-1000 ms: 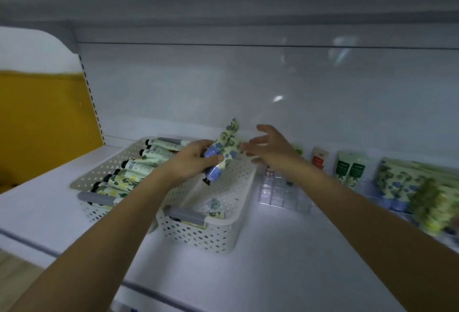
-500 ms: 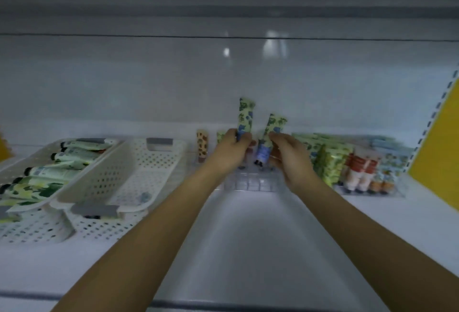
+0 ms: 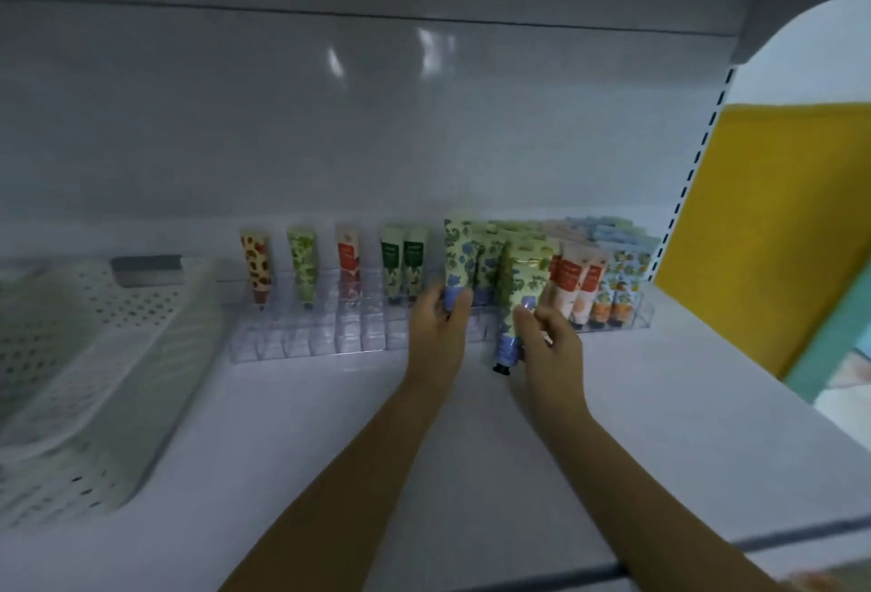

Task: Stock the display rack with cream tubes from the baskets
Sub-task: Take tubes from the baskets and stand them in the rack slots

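Note:
A clear display rack point(image 3: 349, 332) stands against the shelf's back wall, with several cream tubes upright in its slots. My left hand point(image 3: 436, 327) grips a blue-flowered tube point(image 3: 457, 261) by its lower end, holding it upright over the rack's middle. My right hand point(image 3: 549, 346) pinches a second green-and-blue tube point(image 3: 516, 304), cap down, just in front of the rack. A white perforated basket point(image 3: 94, 356) sits at the left; its contents are blurred.
The rack's right half is packed with green, red and orange tubes point(image 3: 579, 280). A brown-spotted tube point(image 3: 257, 266) stands near its left end. The white shelf point(image 3: 660, 426) extends toward me. A yellow panel point(image 3: 763, 224) closes off the right side.
My view has swung right, from the baskets to the rack. Both hands carried their tubes rightward and lower, the left one down to the rack's slots.

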Motion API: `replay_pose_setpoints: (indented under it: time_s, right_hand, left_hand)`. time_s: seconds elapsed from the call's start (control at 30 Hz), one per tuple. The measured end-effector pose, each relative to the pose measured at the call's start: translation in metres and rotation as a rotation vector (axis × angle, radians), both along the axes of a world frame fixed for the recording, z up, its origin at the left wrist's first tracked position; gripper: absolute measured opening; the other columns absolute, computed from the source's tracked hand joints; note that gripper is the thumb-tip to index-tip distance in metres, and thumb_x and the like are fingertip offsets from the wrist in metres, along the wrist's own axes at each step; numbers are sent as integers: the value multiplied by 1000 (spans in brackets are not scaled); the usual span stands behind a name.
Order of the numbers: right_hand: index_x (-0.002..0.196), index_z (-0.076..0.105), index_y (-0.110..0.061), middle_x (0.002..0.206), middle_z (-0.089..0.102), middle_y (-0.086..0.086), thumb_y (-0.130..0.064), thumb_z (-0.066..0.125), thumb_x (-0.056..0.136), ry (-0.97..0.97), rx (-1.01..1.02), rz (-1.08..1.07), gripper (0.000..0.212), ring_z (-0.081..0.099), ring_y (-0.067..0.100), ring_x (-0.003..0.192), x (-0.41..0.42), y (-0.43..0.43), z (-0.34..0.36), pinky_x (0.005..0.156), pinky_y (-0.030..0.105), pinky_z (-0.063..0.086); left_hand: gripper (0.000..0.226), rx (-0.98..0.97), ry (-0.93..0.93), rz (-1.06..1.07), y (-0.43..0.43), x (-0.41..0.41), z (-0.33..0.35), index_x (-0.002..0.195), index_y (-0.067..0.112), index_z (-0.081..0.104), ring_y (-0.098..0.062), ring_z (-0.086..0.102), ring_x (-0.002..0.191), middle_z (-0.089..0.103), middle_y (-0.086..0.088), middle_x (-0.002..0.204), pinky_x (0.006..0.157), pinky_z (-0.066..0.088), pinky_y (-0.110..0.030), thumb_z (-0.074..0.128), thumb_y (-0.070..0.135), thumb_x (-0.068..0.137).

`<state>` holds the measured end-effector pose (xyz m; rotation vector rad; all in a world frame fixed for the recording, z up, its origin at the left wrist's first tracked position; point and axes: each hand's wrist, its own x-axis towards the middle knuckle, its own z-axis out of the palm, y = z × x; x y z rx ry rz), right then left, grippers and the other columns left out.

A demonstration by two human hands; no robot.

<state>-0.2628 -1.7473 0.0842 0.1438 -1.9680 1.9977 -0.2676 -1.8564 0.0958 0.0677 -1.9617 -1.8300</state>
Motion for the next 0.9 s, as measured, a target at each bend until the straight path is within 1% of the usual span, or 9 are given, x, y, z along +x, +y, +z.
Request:
replay_pose_setpoints:
  time_s: [0.07, 0.13, 0.23, 0.4, 0.53, 0.63, 0.7, 0.8, 0.9]
  right_hand:
    - [79, 51, -5, 62, 44, -2, -18, 53, 93, 11, -11, -24, 19, 41, -1, 52, -2, 0, 0, 59, 27, 37]
    - [74, 47, -11, 60, 39, -2, -15, 52, 93, 47, -16, -53, 21, 37, -1, 48, -8, -3, 5, 56, 24, 33]
    - [72, 41, -22, 61, 37, -3, -12, 53, 92, 146, 11, -79, 25, 37, -3, 49, -28, -14, 31, 54, 16, 32]
    - [75, 37, -24, 65, 37, -4, -7, 54, 90, 318, -2, -147, 28, 40, -5, 55, -50, -36, 48, 56, 9, 34]
    - [88, 44, -14, 65, 45, -9, -11, 56, 91, 354, 194, -123, 13, 48, -5, 58, -59, -37, 32, 53, 6, 35]
    - [92, 44, -15, 68, 43, -16, -12, 54, 92, 371, 359, -93, 10, 47, -3, 58, -63, -38, 22, 54, 6, 34]
    - [93, 48, -12, 70, 43, -12, -12, 53, 92, 382, 448, -97, 5, 42, 0, 59, -65, -38, 15, 55, 6, 33]
    - [103, 53, -1, 82, 48, 0, -13, 52, 93, 347, 492, -111, 16, 46, 13, 68, -66, -39, 11, 54, 13, 29]
    - [108, 53, 0, 87, 53, 3, -12, 51, 94, 319, 472, -112, 19, 51, 18, 77, -68, -37, 10, 64, 18, 31]
  left_hand:
    - [14, 7, 8, 9, -1, -1, -7, 91, 2, 58, -7, 53, 70, 56, -7, 78, 65, 41, -15, 53, 15, 93]
    - [7, 46, 14, 16, -4, -3, -6, 92, 18, 59, 12, 56, 66, 59, 10, 79, 62, 41, -3, 53, 16, 93]
    - [25, 104, 32, 91, -9, -7, -1, 80, 38, 50, 10, 54, 69, 56, 18, 78, 63, 41, -1, 52, 18, 93]
    - [12, 132, 30, 109, -18, -16, -8, 84, 25, 58, 7, 55, 66, 59, 11, 75, 66, 44, -12, 52, 20, 93]
    - [19, 168, 63, 110, -21, -24, -9, 101, 5, 60, -7, 59, 81, 61, 5, 84, 76, 46, -19, 51, 20, 94]
    - [12, 153, 59, 111, -22, -26, -10, 95, 11, 59, -9, 59, 80, 61, 5, 81, 77, 48, -24, 51, 21, 94]
    - [12, 164, 69, 103, -22, -25, -10, 95, 12, 60, -9, 60, 81, 63, 3, 83, 78, 49, -25, 50, 19, 94]
    - [12, 169, 95, 89, -22, -22, -9, 91, 11, 59, -5, 61, 78, 62, 2, 82, 76, 49, -19, 49, 16, 95]
    - [12, 139, 98, 71, -22, -19, -9, 87, 15, 58, 3, 60, 75, 61, 6, 79, 73, 49, -12, 49, 16, 95]
